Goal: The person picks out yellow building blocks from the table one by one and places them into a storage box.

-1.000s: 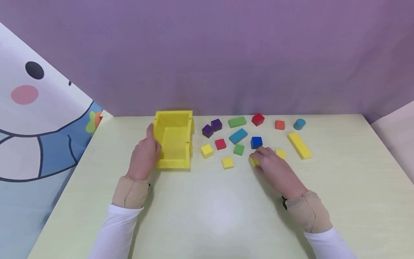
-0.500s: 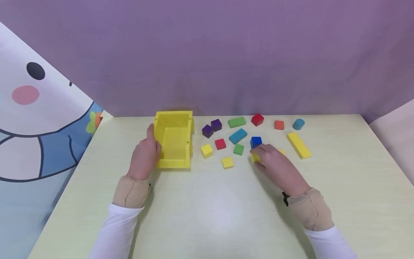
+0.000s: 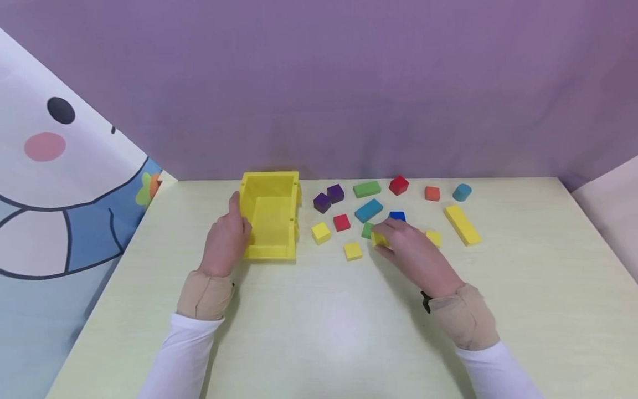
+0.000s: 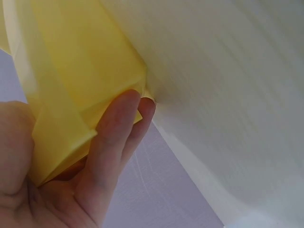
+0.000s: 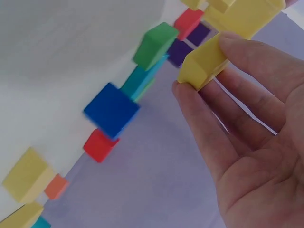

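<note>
On the left of the table, my left hand (image 3: 225, 241) grips the near-left wall of an open yellow plastic box (image 3: 272, 221), thumb on one side and fingers on the other in the left wrist view. My right hand (image 3: 421, 257) pinches a yellow block (image 5: 202, 64) between thumb and fingertips. That block is held up off the table, over the lower edge of a small green block (image 3: 368, 230) in the head view. Just behind the right hand is a blue cube (image 3: 397, 215), partly hidden. Another yellow block (image 3: 433, 238) lies to the right of the knuckles.
Between box and right hand lie two purple cubes (image 3: 329, 197), a red block (image 3: 341, 223), a yellow cube (image 3: 320, 233) and a flat yellow block (image 3: 353, 251). Farther back are a green bar (image 3: 366, 189), a red cube (image 3: 399, 185) and a blue cylinder (image 3: 462, 192). A purple wall (image 3: 349, 111) stands behind.
My right hand has lifted the yellow block and moved left with it, away from the blue cube toward the green block. The left hand keeps its grip on the box.
</note>
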Motion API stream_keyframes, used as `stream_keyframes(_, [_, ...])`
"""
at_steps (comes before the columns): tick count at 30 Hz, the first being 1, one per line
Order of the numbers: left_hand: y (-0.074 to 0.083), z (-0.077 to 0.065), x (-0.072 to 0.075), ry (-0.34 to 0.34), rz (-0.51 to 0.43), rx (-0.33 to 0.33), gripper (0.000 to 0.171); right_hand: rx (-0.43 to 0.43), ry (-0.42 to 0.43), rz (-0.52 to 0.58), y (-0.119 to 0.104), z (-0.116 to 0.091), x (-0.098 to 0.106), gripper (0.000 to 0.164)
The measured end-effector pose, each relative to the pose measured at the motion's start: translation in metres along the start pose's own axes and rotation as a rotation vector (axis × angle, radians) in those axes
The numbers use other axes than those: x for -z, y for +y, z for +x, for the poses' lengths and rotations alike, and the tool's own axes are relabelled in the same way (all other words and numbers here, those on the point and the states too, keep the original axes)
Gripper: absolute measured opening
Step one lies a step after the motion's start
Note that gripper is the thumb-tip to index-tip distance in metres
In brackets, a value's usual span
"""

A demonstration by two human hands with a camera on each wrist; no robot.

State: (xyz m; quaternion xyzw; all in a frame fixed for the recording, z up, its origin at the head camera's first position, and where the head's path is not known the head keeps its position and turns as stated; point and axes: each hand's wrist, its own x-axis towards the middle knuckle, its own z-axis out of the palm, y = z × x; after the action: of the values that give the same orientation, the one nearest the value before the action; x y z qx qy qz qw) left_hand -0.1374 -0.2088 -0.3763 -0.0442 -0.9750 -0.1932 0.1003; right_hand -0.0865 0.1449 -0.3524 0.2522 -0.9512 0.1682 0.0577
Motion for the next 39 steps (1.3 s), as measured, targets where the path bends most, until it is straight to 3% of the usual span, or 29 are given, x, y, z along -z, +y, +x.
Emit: stream_keyframes(39, [0.001, 0.000, -0.001, 0.020, 0.015, -0.001, 0.057, 0.130, 0.016, 0.097, -0.069, 0.068, -0.007, 0.034])
